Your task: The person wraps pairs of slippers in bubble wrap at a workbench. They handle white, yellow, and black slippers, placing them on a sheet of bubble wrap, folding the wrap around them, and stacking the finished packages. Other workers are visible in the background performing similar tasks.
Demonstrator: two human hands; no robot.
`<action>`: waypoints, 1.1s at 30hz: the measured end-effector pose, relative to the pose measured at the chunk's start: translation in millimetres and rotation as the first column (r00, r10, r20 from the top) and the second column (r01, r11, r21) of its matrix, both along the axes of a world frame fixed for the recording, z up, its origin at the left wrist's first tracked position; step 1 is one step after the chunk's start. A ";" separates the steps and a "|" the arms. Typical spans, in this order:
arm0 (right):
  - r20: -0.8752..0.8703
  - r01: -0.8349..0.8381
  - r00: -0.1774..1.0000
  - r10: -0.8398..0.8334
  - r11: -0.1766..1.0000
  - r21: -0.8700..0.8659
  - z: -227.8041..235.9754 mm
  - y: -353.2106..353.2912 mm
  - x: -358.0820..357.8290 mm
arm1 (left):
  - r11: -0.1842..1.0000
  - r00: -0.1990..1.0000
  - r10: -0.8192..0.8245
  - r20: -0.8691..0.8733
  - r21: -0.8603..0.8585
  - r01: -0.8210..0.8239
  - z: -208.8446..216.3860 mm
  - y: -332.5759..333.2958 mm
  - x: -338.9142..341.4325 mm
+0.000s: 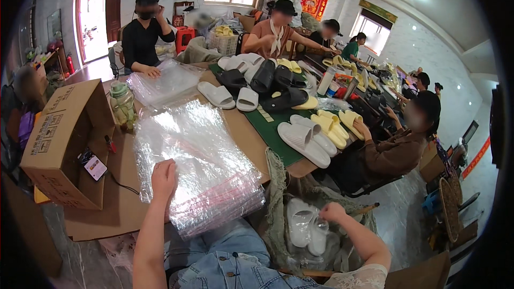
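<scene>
A thick stack of clear plastic bags (195, 144) with pinkish edges lies on the cardboard-covered table and overhangs its near edge. My left hand (163, 177) is on the left part of the stack, fingers bent together against the top bag; the fingertips are partly hidden. Lower right, my right hand (333, 212) pinches the edge of a clear bag that holds a pair of white slippers (306, 226). This bagged pair is at the mouth of a greenish woven sack (276, 182) beside my lap.
On the left stand an open cardboard box (64, 144) with a phone (92, 165) in it and a glass jar (123, 107). Ahead, white, black and yellow slippers (262, 76) are piled on a green mat (273, 128). Several co-workers sit around the table; one person's hand (363, 128) touches a yellow slipper.
</scene>
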State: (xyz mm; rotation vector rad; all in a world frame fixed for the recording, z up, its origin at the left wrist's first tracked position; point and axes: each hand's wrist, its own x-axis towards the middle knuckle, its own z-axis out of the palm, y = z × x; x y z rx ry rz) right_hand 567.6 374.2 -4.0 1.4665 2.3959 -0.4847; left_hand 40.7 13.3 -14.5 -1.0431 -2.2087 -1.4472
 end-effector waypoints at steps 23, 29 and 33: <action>-0.436 0.082 0.895 0.095 0.925 0.370 22.3 128.9 -234.5 | 0.685 0.987 -0.144 -0.069 -0.727 0.049 65.9 23.3 -13.3; -0.650 0.117 0.728 0.217 0.895 0.430 9.2 99.3 -225.8 | 0.533 0.987 -0.058 0.151 -0.831 0.158 71.6 60.7 -38.1; -0.946 -0.016 0.322 0.026 1.000 0.022 25.9 68.9 -224.3 | 0.472 0.980 -0.173 -0.095 -0.882 -0.002 76.1 70.2 -25.0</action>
